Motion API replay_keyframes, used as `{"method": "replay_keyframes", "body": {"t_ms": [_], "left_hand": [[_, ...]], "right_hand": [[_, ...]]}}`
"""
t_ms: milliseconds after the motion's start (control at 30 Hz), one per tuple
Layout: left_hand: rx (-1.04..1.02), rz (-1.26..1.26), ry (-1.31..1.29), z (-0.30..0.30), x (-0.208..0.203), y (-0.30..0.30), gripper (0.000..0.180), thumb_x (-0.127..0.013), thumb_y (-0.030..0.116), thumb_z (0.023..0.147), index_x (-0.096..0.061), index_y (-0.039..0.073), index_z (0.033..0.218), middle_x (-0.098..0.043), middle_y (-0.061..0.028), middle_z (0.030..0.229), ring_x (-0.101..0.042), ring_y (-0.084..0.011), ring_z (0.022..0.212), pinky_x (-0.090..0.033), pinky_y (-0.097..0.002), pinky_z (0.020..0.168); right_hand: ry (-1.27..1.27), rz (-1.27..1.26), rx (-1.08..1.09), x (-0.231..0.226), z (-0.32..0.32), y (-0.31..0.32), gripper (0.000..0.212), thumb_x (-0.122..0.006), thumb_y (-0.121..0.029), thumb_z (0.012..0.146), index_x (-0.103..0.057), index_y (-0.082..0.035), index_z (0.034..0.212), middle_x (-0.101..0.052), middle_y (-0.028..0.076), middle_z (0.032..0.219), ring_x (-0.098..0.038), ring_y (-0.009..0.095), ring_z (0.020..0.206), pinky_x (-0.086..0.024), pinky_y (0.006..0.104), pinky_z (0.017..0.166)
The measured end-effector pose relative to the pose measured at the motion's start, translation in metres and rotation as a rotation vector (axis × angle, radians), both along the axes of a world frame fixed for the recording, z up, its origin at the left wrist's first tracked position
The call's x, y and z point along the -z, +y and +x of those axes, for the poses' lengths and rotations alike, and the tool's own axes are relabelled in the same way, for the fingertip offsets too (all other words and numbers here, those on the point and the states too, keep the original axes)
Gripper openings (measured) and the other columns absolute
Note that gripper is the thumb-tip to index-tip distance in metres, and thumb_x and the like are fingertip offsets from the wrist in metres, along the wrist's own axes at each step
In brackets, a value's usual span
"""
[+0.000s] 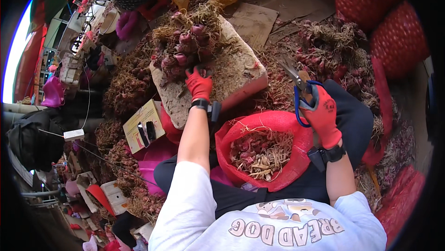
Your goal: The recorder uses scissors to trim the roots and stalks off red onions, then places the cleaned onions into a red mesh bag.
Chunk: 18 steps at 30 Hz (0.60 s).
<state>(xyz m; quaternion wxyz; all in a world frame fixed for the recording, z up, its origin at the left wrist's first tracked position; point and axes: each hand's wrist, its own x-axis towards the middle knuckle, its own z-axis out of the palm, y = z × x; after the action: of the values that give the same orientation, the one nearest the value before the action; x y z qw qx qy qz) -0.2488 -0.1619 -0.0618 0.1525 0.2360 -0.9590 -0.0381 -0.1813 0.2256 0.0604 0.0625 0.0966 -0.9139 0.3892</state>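
Note:
A heap of reddish-purple shallots (183, 47) with dry roots and stalks lies on a pale, dirt-covered slab (236, 65). My left hand (199, 84), in a red glove, is at the heap's near edge, its fingers curled on the shallots; their tips are partly hidden. To the right, my gloved right hand (322, 113) grips scissors (297, 78) with blue handles, the blades parted and pointing up and left. Between my legs a red mesh sack (303, 142) gapes wide, its rim folded down. Shallots and dry, straw-like trimmings (264, 156) fill it.
More shallots with dry stalks (333, 42) cover the ground at right. Full red mesh sacks (398, 38) stand at far right. A flat cardboard piece (252, 24) lies beyond the slab. Left of it are a yellowish box (143, 126) and further piles (125, 84). A thin cable (116, 164) crosses the left side.

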Motion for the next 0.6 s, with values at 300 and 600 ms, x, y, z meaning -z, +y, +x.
{"method": "replay_keyframes", "body": {"t_ms": [300,600], "left_hand": [[0.182,2.474,0.352,0.131,-0.114,0.051,0.049,-0.050,0.042,0.092,-0.050,0.003,0.121,-0.059,-0.0150,0.111,-0.060,-0.0292,0.096,-0.054,-0.0390,0.080],[-0.123,2.272,0.173,0.224,-0.074,0.128,0.065,-0.040,0.064,0.087,-0.060,0.006,0.107,-0.067,-0.0085,0.090,-0.065,-0.0177,0.079,-0.056,-0.0301,0.066]], "right_hand": [[-0.107,-0.185,-0.102,0.004,0.012,-0.014,0.045,-0.075,-0.024,0.071,-0.059,-0.004,0.108,-0.063,0.009,0.093,-0.062,0.022,0.081,-0.049,0.0317,0.073],[-0.567,-0.704,-0.556,0.005,0.073,-0.073,0.037,-0.072,-0.024,0.078,-0.058,-0.003,0.105,-0.063,0.004,0.087,-0.058,0.011,0.077,-0.048,0.0274,0.070]]}}
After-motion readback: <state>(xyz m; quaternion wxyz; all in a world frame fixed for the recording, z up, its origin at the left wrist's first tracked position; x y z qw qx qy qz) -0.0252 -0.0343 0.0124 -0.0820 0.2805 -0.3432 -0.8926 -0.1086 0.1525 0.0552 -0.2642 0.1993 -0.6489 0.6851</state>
